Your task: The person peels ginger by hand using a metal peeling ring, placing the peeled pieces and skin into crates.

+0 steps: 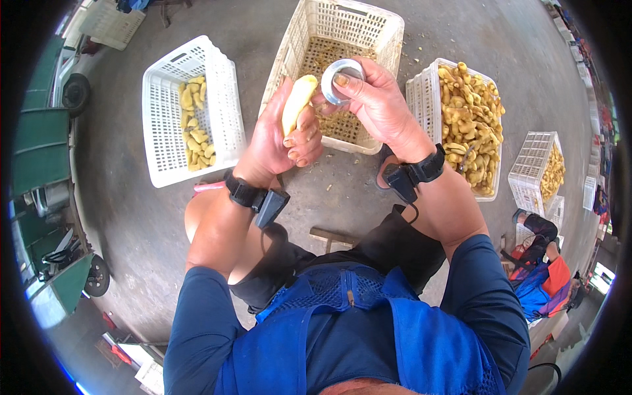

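Note:
My left hand [276, 138] is wrapped round a pale yellow, elongated root piece [296, 102], held upright with its top showing above the fingers. Just to its right, my right hand [382, 105] grips a round silvery metal ring-shaped tool [328, 84], thumb on its face. Both are raised over a cream plastic crate [394, 39] with yellowish scraps in its bottom. At the left a white crate [158, 118] holds some pale yellow pieces [197, 138]. At the right another crate is heaped with knobbly yellow-brown roots [467, 118].
A smaller crate of roots [540, 171] stands at the far right, near another person [546, 276] in red and blue. A white crate [112, 23] is at the back left. A green wheeled vehicle [46, 151] lines the left edge. A wooden stool edge [329, 236] shows between my legs.

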`<state>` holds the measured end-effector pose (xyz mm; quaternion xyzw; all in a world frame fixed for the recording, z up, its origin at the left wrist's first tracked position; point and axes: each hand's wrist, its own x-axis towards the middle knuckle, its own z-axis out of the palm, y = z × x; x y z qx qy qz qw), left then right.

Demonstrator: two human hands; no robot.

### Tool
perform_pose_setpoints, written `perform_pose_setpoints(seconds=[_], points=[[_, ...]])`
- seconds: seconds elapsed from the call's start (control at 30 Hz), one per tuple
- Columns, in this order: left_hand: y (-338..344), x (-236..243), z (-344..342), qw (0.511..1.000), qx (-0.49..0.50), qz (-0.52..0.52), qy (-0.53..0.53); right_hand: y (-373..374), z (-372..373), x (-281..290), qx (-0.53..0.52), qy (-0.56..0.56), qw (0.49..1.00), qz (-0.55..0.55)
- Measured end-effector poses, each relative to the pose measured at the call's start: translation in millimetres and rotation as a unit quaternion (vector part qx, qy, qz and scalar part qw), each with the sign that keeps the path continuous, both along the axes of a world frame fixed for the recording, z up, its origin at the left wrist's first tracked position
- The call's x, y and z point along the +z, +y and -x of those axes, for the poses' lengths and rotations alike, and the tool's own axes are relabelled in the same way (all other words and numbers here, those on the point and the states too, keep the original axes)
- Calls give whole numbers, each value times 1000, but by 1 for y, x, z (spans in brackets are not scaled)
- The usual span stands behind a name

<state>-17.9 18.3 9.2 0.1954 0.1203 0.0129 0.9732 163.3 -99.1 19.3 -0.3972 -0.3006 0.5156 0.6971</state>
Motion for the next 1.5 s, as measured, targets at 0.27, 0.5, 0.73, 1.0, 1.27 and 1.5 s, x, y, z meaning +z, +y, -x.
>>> perform_pose_setpoints(seconds=[0.27, 0.5, 0.73, 1.0, 1.27, 1.5], points=[[9, -1, -1, 998, 31, -55, 0, -4, 3, 3, -11, -92, 994, 52], [5, 10, -13, 986, 97, -114, 80, -4, 0, 4, -85, -102, 989, 70], [3, 11, -21, 969, 145, -170, 102, -6, -8, -8, -172, -287, 939, 74], [5, 5, -30, 984, 141, -108, 1, -7, -8, -1, -230, -272, 932, 64], [9, -3, -33, 964, 172, -194, 50, -14, -5, 5, -192, -180, 961, 88], [14, -6, -37, 947, 265, -165, 80, -15, 5, 7, -133, -1, 986, 98]])
